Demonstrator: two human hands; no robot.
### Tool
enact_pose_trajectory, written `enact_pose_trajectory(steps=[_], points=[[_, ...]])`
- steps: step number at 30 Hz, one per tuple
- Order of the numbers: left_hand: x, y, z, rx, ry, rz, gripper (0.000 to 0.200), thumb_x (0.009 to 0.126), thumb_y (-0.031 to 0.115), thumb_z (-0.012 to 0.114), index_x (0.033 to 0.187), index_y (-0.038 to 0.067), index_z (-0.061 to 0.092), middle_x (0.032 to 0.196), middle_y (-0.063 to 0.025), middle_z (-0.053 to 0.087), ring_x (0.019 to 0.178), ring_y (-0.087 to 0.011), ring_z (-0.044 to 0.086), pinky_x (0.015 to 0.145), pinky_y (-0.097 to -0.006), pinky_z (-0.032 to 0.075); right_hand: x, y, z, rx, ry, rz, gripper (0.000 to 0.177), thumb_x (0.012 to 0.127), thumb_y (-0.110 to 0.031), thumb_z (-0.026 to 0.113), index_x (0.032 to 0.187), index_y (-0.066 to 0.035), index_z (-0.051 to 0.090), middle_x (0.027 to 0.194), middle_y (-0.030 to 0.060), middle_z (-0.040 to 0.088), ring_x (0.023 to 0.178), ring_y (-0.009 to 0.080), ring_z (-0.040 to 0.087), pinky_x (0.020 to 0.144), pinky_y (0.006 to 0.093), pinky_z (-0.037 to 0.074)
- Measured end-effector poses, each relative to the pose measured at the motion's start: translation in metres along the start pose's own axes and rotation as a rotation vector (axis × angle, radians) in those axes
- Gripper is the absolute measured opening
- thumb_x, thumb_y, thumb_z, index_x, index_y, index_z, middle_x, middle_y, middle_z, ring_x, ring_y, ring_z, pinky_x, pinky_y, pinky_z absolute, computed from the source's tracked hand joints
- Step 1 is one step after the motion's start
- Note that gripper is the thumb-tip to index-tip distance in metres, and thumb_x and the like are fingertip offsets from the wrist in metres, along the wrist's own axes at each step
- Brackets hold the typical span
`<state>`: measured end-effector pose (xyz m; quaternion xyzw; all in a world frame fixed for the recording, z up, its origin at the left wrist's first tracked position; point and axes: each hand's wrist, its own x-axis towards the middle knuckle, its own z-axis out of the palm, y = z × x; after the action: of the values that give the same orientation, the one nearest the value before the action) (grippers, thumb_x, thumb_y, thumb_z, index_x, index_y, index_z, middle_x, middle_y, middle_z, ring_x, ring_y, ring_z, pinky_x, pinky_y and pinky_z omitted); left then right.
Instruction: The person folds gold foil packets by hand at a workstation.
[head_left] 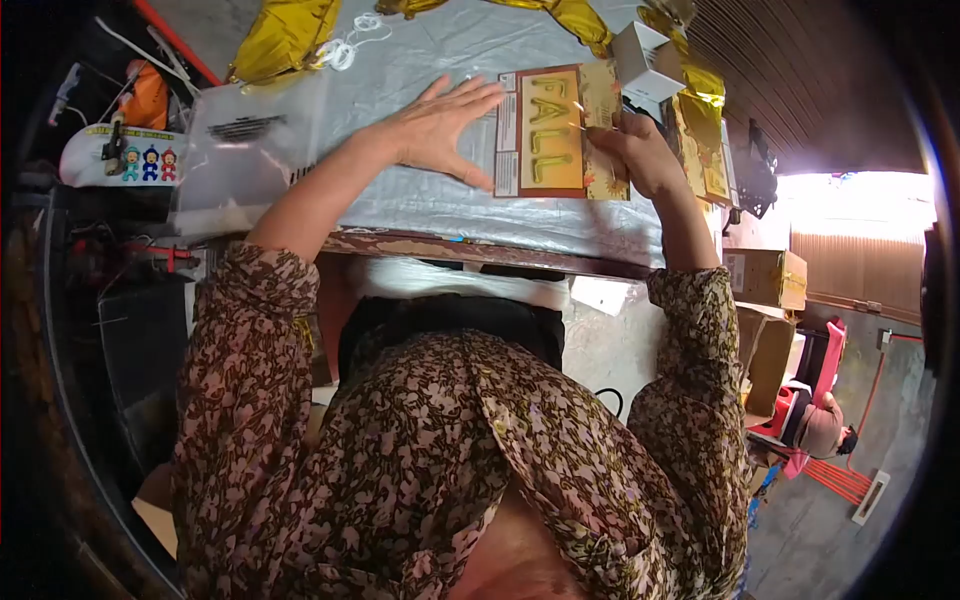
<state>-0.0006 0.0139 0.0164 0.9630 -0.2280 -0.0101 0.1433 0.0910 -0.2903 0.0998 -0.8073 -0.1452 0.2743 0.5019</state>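
Observation:
A printed card (551, 150) with the word "FALL" in gold letters lies over the silver-grey table cover, in front of my body. My right hand (643, 158) grips it at its right side, thumb on top and the other fingers partly hidden. Against its left edge rests my left hand (445, 132), fingers spread and thumb stretched out, touching or almost touching the card. Just beyond my right hand stands a small open white box (648, 62). More printed cards (704, 150) of similar colours show to the right, partly covered by my right hand and wrist.
Gold foil pieces (284, 38) lie along the far side, near a tangle of white string (342, 52). A clear plastic sheet or bag (250, 150) covers the table's left part. Cardboard boxes (768, 277) stand at the right. Another person (822, 428) is in the background.

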Motion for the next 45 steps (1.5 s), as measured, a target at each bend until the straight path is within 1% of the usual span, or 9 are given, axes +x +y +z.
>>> enact_pose_trajectory(steps=[12, 17, 18, 19, 23, 27, 32, 35, 45], points=[[-0.045, -0.026, 0.010, -0.333, 0.215, -0.075, 0.057, 0.097, 0.027, 0.071, 0.150, 0.013, 0.054, 0.158, -0.0094, 0.050, 0.152, -0.0309, 0.038, 0.127, -0.0546, 0.023, 0.004, -0.087, 0.041, -0.356, 0.049, -0.323, 0.061, 0.095, -0.054, 0.071, 0.106, 0.006, 0.071, 0.076, 0.0035, 0.064, 0.062, 0.0080, 0.054, 0.051, 0.0269, 0.040], [-0.043, -0.032, 0.010, -0.267, 0.223, 0.065, 0.041, 0.094, 0.019, 0.069, 0.134, 0.009, 0.066, 0.145, -0.0109, 0.061, 0.135, -0.0383, 0.054, 0.119, -0.0501, 0.039, 0.009, -0.111, 0.087, -0.164, -0.139, -0.187, 0.102, 0.090, -0.080, 0.058, 0.137, 0.011, 0.060, 0.119, 0.0227, 0.069, 0.081, 0.0221, 0.071, 0.072, 0.0321, 0.060], [-0.048, -0.025, -0.008, -0.383, 0.143, -0.075, 0.049, 0.093, 0.022, 0.072, 0.138, 0.008, 0.062, 0.140, -0.0110, 0.064, 0.127, -0.0368, 0.060, 0.112, -0.0462, 0.047, 0.015, -0.103, 0.091, -0.260, -0.097, -0.169, 0.092, 0.096, -0.075, 0.054, 0.138, 0.006, 0.061, 0.120, 0.0255, 0.069, 0.088, 0.0283, 0.074, 0.077, 0.0368, 0.061], [-0.059, -0.017, -0.001, -1.265, 0.336, -0.260, 0.052, 0.096, 0.023, 0.071, 0.142, 0.004, 0.057, 0.134, -0.0127, 0.067, 0.124, -0.0312, 0.063, 0.107, -0.0440, 0.052, 0.017, -0.098, 0.094, -0.431, -0.062, -0.239, 0.082, 0.100, -0.068, 0.051, 0.138, 0.004, 0.061, 0.123, 0.0269, 0.069, 0.093, 0.0328, 0.075, 0.082, 0.0402, 0.061], [-0.095, -0.061, 0.013, -0.770, 0.397, -0.541, 0.036, 0.102, 0.027, 0.061, 0.128, 0.003, 0.067, 0.113, -0.0126, 0.074, 0.104, -0.0302, 0.071, 0.090, -0.0425, 0.056, 0.020, -0.021, 0.118, -0.792, -0.066, -0.723, 0.052, 0.104, -0.040, 0.060, 0.137, -0.001, 0.062, 0.147, 0.0251, 0.056, 0.125, 0.0448, 0.062, 0.103, 0.0470, 0.053], [-0.111, -0.064, 0.002, -0.357, 0.613, -0.675, 0.029, 0.102, 0.023, 0.059, 0.118, 0.002, 0.072, 0.095, -0.0130, 0.077, 0.086, -0.0227, 0.074, 0.073, -0.0377, 0.055, 0.007, 0.018, 0.132, -0.969, 0.099, -0.643, 0.051, 0.100, -0.036, 0.066, 0.139, -0.004, 0.062, 0.151, 0.0203, 0.054, 0.139, 0.0421, 0.051, 0.116, 0.0471, 0.042], [-0.122, -0.037, -0.026, -1.467, 0.631, -0.937, 0.043, 0.104, 0.027, 0.066, 0.137, 0.000, 0.058, 0.108, -0.0118, 0.077, 0.095, -0.0143, 0.070, 0.083, -0.0287, 0.054, 0.030, -0.015, 0.121, -0.839, 0.107, -0.494, 0.020, 0.092, -0.016, 0.069, 0.108, -0.007, 0.076, 0.100, 0.0191, 0.075, 0.090, 0.0372, 0.073, 0.079, 0.0437, 0.058], [-0.112, -0.047, -0.001, -0.700, 0.577, -0.765, 0.042, 0.100, 0.029, 0.068, 0.128, -0.002, 0.064, 0.102, -0.0107, 0.079, 0.090, -0.0139, 0.073, 0.080, -0.0304, 0.057, 0.106, -0.026, 0.124, -0.729, 0.260, -0.577, 0.021, 0.091, -0.024, 0.071, 0.102, -0.006, 0.076, 0.093, 0.0185, 0.075, 0.084, 0.0381, 0.073, 0.075, 0.0464, 0.057], [-0.098, -0.045, -0.016, -1.015, 0.577, -0.889, 0.042, 0.098, 0.024, 0.073, 0.128, -0.004, 0.065, 0.105, -0.0096, 0.078, 0.092, -0.0091, 0.069, 0.080, -0.0260, 0.053, 0.247, -0.016, 0.150, -0.851, 0.321, -0.512, 0.024, 0.087, -0.021, 0.065, 0.098, -0.002, 0.074, 0.100, 0.0251, 0.074, 0.097, 0.0418, 0.073, 0.085, 0.0504, 0.059]])
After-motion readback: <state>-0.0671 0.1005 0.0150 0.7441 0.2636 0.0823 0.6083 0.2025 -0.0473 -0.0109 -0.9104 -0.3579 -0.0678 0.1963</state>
